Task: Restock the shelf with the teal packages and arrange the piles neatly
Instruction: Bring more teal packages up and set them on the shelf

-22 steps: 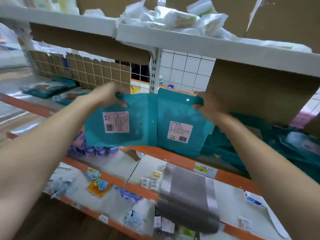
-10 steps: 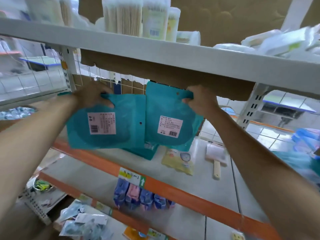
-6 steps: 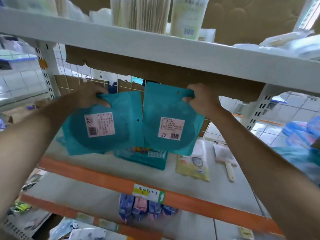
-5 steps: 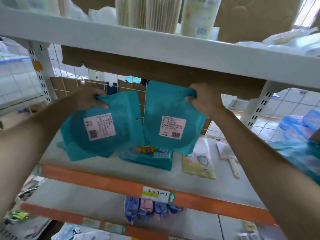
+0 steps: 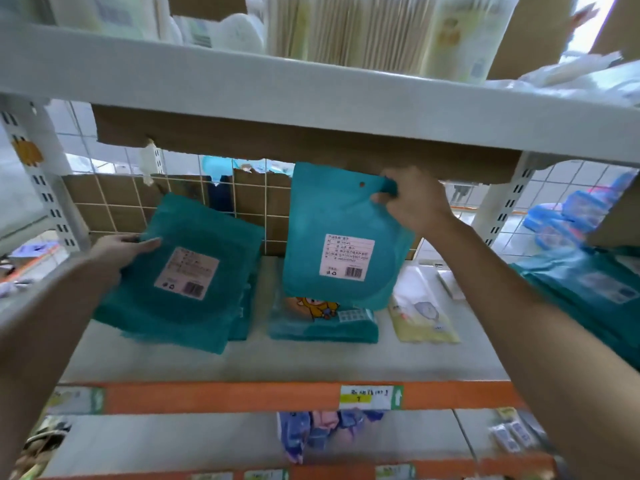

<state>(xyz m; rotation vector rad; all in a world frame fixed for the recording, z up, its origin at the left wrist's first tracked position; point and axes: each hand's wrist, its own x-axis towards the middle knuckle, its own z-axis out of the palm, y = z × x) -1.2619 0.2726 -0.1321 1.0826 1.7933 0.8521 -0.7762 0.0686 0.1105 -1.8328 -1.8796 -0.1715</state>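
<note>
— On the grey shelf (image 5: 311,362), where is the left package (image 5: 187,271)?
— Lying askew on a teal pile (image 5: 244,313). The left hand (image 5: 121,251) grips its left edge, thumb on top.
— And the right hand (image 5: 412,202)?
— It pinches the top corner of the right package (image 5: 339,237), which hangs upright over a cartoon-printed stack (image 5: 322,327), near a yellow pack (image 5: 422,320).

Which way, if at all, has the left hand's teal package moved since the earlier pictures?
Yes. The left teal package has dropped from mid-air onto the pile on the shelf board.
</note>
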